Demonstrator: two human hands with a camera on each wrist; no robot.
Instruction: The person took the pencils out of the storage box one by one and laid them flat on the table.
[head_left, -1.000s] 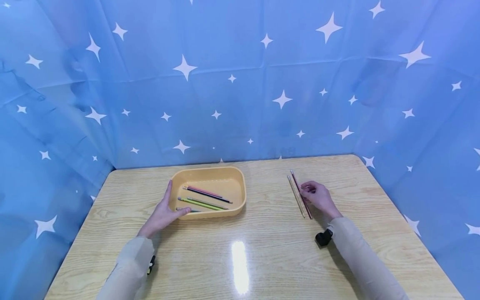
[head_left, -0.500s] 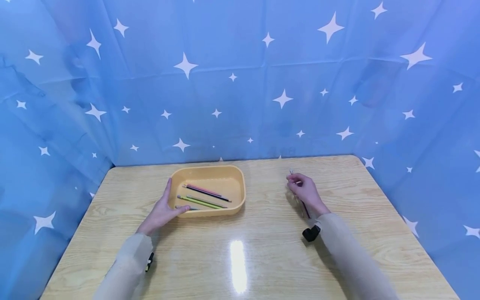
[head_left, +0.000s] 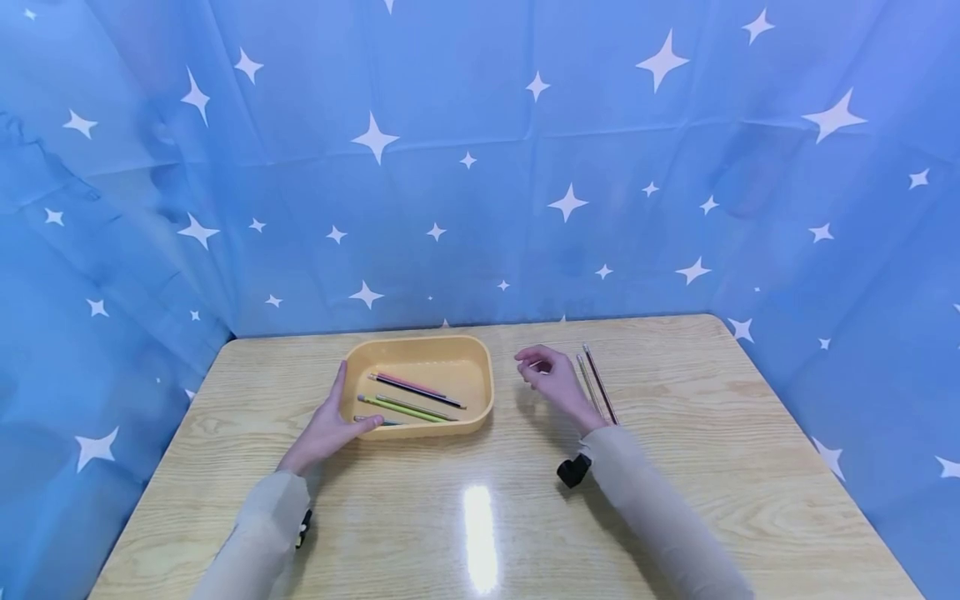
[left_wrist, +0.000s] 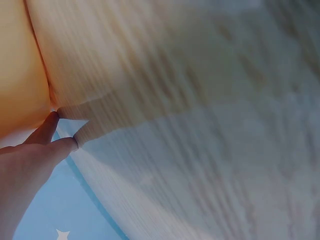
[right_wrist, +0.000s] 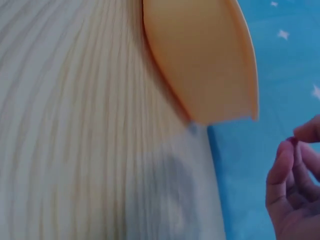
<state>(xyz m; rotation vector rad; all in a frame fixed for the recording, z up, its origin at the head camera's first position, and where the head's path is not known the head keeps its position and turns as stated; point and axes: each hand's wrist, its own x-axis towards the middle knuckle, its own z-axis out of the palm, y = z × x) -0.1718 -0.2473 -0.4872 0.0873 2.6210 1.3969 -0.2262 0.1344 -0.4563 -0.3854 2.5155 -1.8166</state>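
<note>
My left hand (head_left: 327, 429) holds the left end of a yellow-orange tray (head_left: 420, 340), thumb over the near rim and fingers along the outer side. In the left wrist view, two of its fingers (left_wrist: 42, 135) show beside the tray wall. Inside the tray lie several pencils, among them a pink one, a dark one (head_left: 420, 391) and a lime-green one (head_left: 405, 407). My right hand (head_left: 557, 382) is above the table between the tray and two pencils. Its fingers are loosely bent, and no pencil shows in them. A gold pencil (head_left: 587, 382) and a dark red pencil (head_left: 600, 385) lie side by side, partly behind this hand.
The wooden table (head_left: 405, 517) reaches back to a blue curtain (head_left: 480, 208) with white stars. A bright light reflection lies on the tabletop near the front. A black wrist camera (head_left: 573, 471) sits on the right wrist.
My right hand has moved left, away from the dark red and gold pencils, toward the tray. Both pencils stay on the table. My left hand stays on the tray.
</note>
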